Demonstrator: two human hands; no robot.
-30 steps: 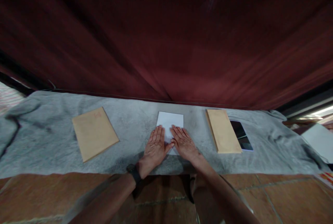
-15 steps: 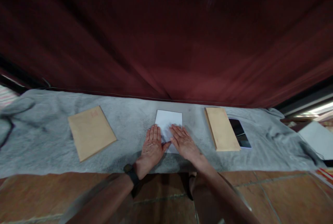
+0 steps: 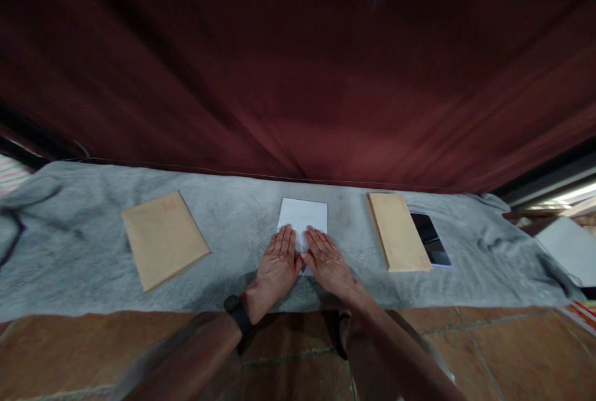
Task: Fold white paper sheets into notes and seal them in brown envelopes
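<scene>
A white sheet of paper (image 3: pixel 303 211) lies in front of me on a grey cloth (image 3: pixel 233 215), its near part mostly covered by my hands. My left hand (image 3: pixel 278 259) rests flat on the paper's left side, fingers stretched forward. On the right side, my right hand (image 3: pixel 326 261) lies flat in the same way. The two thumbs nearly meet over the paper's near half. Whether the sheet is folded under my palms I cannot make out. Neither hand grips anything.
A brown envelope (image 3: pixel 165 239) lies at an angle to the left. To the right are a stack of narrower brown envelopes (image 3: pixel 401 233) and a dark-screened phone (image 3: pixel 431 239) partly under it. A dark red curtain (image 3: pixel 298 78) hangs behind; tiles (image 3: pixel 465 345) show below.
My left hand has slid slightly right and inward over the paper. My right hand has shifted a little nearer to me. The envelopes and phone stay in place.
</scene>
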